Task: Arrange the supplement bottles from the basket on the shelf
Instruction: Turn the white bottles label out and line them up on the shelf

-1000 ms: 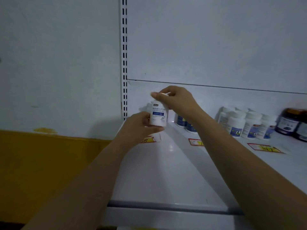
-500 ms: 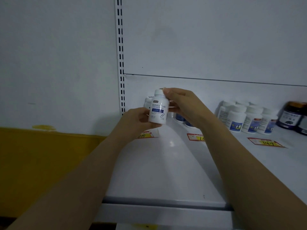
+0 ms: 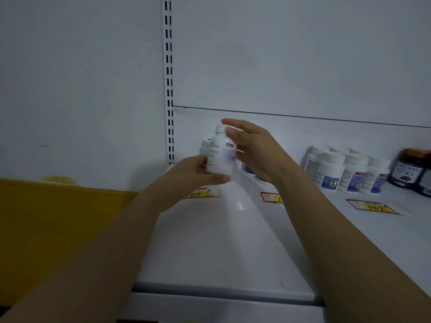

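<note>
Item 1. Shelf: white, glossy; its grey front lip runs across the near edge.

Item 2. Left hand: reaches in from the lower left, with fingers and thumb curled round the lower body of the supplement bottle.

Item 3. Supplement bottle: white with a white cap, held upright in the air above the rear left part of the shelf and not resting on it. It has been turned since half a second ago. The blue front panel then faced the camera; a column of small print faces it now, and the front panel has swung to the right.

Item 4. Right hand: thumb and forefinger pinch the cap, the remaining fingers loosely spread behind the bottle. Half a second ago it sat in much the same place beside the cap.

Item 5. Price tags, lying flat on the shelf: price tag marked 88 below the left hand; a second price tag, partly hidden by the right forearm; price tag marked 147 further right.

Item 6. Rear row: white bottles in the corner just behind the held one; blue-labelled bottles behind the right wrist; a cluster of white-capped bottles; dark bottles at the far right.

Item 7. Slotted upright and white back panel.
</note>
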`<action>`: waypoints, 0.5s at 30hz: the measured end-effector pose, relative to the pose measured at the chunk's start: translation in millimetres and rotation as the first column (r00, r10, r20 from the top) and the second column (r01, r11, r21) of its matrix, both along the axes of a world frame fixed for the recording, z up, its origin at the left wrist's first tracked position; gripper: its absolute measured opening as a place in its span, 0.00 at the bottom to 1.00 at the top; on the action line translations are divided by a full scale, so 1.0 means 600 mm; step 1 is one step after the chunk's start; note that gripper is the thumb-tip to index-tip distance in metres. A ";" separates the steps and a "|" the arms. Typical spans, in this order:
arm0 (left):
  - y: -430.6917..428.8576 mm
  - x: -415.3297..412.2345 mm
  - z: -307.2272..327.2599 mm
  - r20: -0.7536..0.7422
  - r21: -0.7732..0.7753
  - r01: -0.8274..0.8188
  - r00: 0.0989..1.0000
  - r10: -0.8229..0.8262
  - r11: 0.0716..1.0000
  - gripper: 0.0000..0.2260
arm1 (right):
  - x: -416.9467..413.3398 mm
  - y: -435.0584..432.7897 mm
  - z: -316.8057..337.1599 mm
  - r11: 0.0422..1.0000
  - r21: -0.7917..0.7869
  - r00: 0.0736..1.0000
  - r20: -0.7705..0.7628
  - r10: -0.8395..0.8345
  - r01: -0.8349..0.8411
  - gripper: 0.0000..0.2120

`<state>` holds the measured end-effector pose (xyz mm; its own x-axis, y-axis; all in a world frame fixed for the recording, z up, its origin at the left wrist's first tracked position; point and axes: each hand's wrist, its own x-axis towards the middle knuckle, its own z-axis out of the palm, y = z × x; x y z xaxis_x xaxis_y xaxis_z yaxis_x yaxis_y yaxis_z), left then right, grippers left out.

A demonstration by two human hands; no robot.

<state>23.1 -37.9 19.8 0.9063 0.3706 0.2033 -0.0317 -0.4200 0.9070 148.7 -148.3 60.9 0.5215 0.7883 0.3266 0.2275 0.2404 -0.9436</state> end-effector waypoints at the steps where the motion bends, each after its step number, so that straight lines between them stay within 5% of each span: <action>1: -0.001 0.000 0.001 0.020 0.001 -0.031 0.999 0.031 1.000 0.20 | -0.001 0.002 0.000 1.000 0.001 1.000 0.014 -0.002 0.002 0.15; 6: -0.006 0.011 0.001 0.070 0.063 -0.208 0.977 0.204 0.976 0.22 | -0.013 0.012 -0.003 0.997 0.003 0.988 0.133 -0.082 0.082 0.15; 10: -0.001 0.007 0.004 0.018 -0.114 -0.063 0.998 0.065 0.992 0.21 | -0.001 0.007 0.001 1.000 0.009 0.998 0.047 -0.030 0.030 0.15; 15: -0.005 0.006 0.004 0.071 0.001 -0.158 0.985 0.158 0.987 0.21 | -0.010 0.010 -0.001 1.000 -0.012 1.000 0.019 0.018 -0.018 0.15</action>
<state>27.0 -41.0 21.9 0.8199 0.5064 0.2673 -0.0283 -0.4304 0.9022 142.8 -142.3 60.5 0.5012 0.8011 0.3271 0.2413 0.2336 -0.9419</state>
